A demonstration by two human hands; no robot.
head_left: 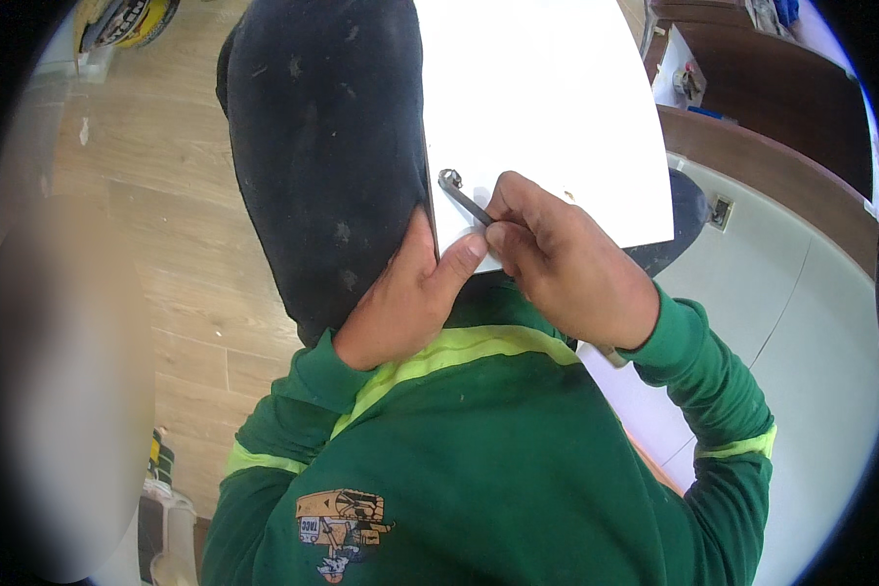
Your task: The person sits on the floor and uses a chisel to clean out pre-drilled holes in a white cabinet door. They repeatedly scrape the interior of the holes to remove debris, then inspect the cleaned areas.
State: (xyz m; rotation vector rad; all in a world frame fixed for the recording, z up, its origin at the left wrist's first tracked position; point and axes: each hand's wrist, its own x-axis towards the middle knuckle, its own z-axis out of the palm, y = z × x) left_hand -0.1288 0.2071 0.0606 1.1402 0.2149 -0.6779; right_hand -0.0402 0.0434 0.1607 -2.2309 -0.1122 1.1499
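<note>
A white board point(547, 107) lies across my lap, its near left corner close to my body. My left hand point(410, 278) is closed on that corner, the thumb on the top face and the other fingers hidden beneath the edge. In my right hand point(566, 254) is a slim dark metal wrench point(471, 203), pinched between thumb and fingers. Its rounded head rests at a small rough-edged hole point(451, 178) near the board's left edge. The hole's inside is too small to make out. Farther right, a small mark point(569, 198) shows on the board.
My dark-trousered leg point(327, 146) runs along the board's left side. Wood-look floor point(181, 254) spreads to the left, with a yellow-and-black container point(146, 21) at the far left. To the right stand brown panels point(772, 98) and a small white piece with metal hardware point(687, 80).
</note>
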